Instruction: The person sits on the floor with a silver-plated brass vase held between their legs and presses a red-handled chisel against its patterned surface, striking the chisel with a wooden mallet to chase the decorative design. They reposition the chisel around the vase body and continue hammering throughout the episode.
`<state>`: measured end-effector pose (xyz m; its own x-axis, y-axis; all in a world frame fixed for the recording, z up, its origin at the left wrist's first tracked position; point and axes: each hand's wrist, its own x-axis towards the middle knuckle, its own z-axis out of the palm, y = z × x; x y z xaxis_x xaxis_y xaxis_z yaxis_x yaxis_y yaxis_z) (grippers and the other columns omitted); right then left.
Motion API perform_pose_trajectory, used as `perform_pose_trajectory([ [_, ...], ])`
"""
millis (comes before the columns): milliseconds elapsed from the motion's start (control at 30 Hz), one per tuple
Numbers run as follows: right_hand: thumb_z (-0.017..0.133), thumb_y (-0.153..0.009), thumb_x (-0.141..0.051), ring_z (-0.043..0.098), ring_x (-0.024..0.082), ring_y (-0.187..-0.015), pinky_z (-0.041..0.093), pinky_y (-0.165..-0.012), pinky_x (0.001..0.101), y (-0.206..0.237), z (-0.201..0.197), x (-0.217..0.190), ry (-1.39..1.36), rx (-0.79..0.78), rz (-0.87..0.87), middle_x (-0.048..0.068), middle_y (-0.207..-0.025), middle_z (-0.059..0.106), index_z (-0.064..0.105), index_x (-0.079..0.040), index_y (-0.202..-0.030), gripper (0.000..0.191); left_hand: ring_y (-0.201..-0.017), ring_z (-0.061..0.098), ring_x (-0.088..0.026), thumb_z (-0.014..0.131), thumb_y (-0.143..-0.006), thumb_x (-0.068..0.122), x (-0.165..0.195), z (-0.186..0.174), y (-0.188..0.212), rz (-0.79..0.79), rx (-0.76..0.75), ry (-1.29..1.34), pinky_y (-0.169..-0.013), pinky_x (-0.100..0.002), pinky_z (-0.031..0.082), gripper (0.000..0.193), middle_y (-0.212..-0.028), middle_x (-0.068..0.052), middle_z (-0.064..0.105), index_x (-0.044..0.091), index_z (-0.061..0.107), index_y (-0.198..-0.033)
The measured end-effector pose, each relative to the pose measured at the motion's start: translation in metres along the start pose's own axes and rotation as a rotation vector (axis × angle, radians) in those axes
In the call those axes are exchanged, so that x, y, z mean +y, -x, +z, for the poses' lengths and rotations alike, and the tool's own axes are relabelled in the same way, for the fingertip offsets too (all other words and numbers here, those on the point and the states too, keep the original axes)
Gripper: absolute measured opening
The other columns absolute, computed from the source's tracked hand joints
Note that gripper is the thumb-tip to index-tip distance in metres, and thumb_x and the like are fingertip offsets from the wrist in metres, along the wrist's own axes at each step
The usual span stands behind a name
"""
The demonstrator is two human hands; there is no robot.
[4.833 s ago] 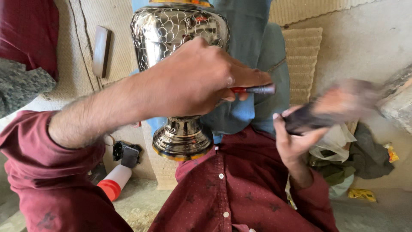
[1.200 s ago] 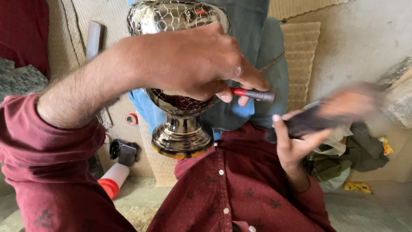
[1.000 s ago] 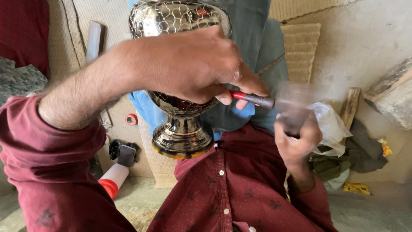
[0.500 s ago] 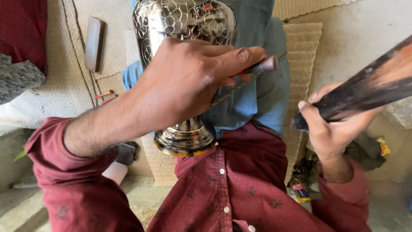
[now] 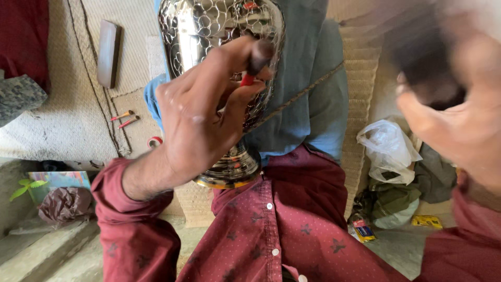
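Note:
A shiny silver metal vase point(image 5: 209, 31) with an engraved scale pattern rests in my lap, its round foot point(image 5: 229, 172) against my maroon shirt. My left hand point(image 5: 198, 120) grips a small red-handled chisel point(image 5: 254, 65), tip set against the vase's belly. My right hand point(image 5: 459, 125) is raised at the right, blurred, closed on a dark wooden mallet point(image 5: 422, 62) above it. A blue cloth point(image 5: 313, 104) lies under the vase.
A dark flat block point(image 5: 108, 52) lies on the woven mat at upper left, with two small red-tipped tools point(image 5: 124, 119) and a tape ring point(image 5: 154, 142) below it. A white plastic bag point(image 5: 389, 149) and dark cloths lie to the right. Concrete steps are at lower left.
My right hand with the mallet has swung up and closer to the camera, now blurred. My left hand has turned the chisel more upright against the vase.

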<state>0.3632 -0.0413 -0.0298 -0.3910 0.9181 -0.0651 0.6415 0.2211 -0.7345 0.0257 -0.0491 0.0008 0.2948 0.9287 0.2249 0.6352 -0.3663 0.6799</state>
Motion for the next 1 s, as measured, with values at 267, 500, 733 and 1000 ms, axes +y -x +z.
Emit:
perform_pose_trajectory([
  [267,0.070,-0.085,0.010,0.061,0.026,-0.090,0.050,-0.080,0.0389,-0.039,-0.033,-0.029,0.304,-0.198,-0.314,0.018,-0.106,0.064,0.050,0.001,-0.149,0.068,-0.068,0.065,-0.010,0.072,-0.101,-0.012,-0.010,0.016,0.015,-0.006,0.190,0.176,-0.059,-0.023,0.053,0.035,-0.091,-0.008,0.068,-0.003,0.050,-0.127],
  [500,0.066,-0.075,0.018,0.058,0.027,-0.082,0.047,-0.071,0.0408,-0.051,-0.048,-0.069,0.370,-0.198,-0.408,0.020,-0.102,0.063,0.051,-0.003,-0.150,0.080,-0.067,0.062,-0.010,0.079,-0.103,-0.010,-0.022,0.025,0.028,-0.016,0.244,0.204,-0.058,-0.023,0.052,0.041,-0.083,-0.010,0.062,-0.003,0.044,-0.123],
  [733,0.070,-0.077,0.012,0.059,0.030,-0.076,0.049,-0.070,0.0424,-0.027,-0.038,-0.045,0.421,-0.044,-0.407,0.019,-0.097,0.062,0.052,-0.007,-0.152,0.079,-0.076,0.068,-0.013,0.079,-0.103,-0.011,-0.044,0.027,0.032,-0.010,0.301,0.473,-0.062,-0.021,0.060,0.042,-0.094,-0.011,0.064,0.003,0.041,-0.116],
  [1000,0.081,-0.096,0.004,0.065,0.016,-0.080,0.053,-0.077,0.0261,0.035,0.131,0.045,-0.503,0.586,-0.045,0.008,-0.090,0.067,0.065,0.002,-0.099,0.016,-0.097,0.069,-0.022,0.072,-0.110,-0.014,-0.065,-0.016,0.018,-0.044,0.236,0.514,-0.085,-0.032,0.070,0.034,-0.121,-0.022,0.062,-0.007,0.050,-0.134],
])
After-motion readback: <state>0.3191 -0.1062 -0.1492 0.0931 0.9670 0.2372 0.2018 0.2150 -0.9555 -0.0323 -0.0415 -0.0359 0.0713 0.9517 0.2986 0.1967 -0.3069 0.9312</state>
